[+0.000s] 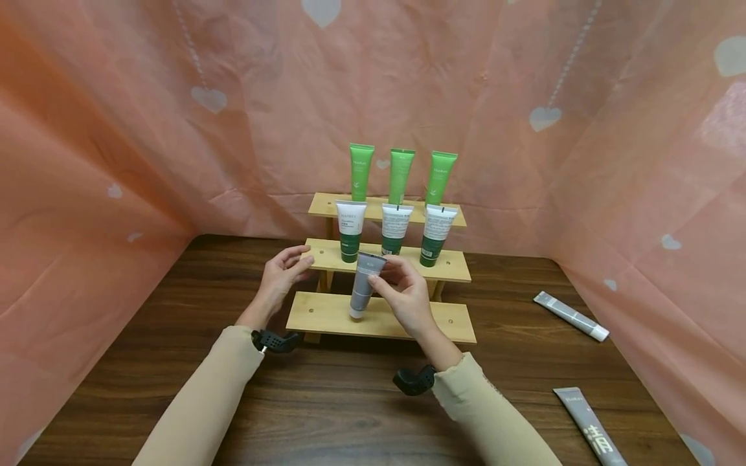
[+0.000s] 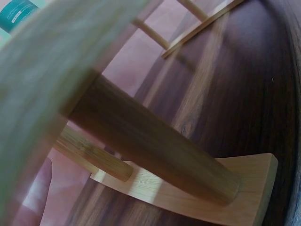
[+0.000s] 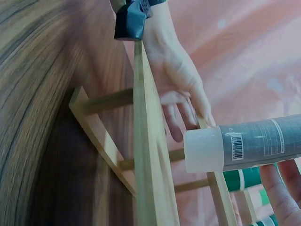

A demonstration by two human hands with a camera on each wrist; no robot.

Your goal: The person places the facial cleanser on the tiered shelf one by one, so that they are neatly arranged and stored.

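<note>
My right hand (image 1: 405, 294) pinches a grey squeeze tube (image 1: 364, 281) between thumb and fingers, its white cap (image 3: 203, 150) pointing down. The tube leans slightly over the bottom step of a three-tier wooden display stand (image 1: 300, 314); in the right wrist view a small gap shows between cap and board. My left hand (image 1: 280, 278) is at the left end of the middle step, fingertips right at its edge, fingers relaxed. A white-and-green tube (image 1: 351, 223) and two more like it stand on the middle step.
On the top step stand three green tubes, the left one (image 1: 360, 171) nearest my left side. Two more grey tubes lie on the dark wooden table to the right, one farther back (image 1: 571, 316) and one near the front (image 1: 588, 424). A pink curtain (image 1: 262, 129) surrounds the table.
</note>
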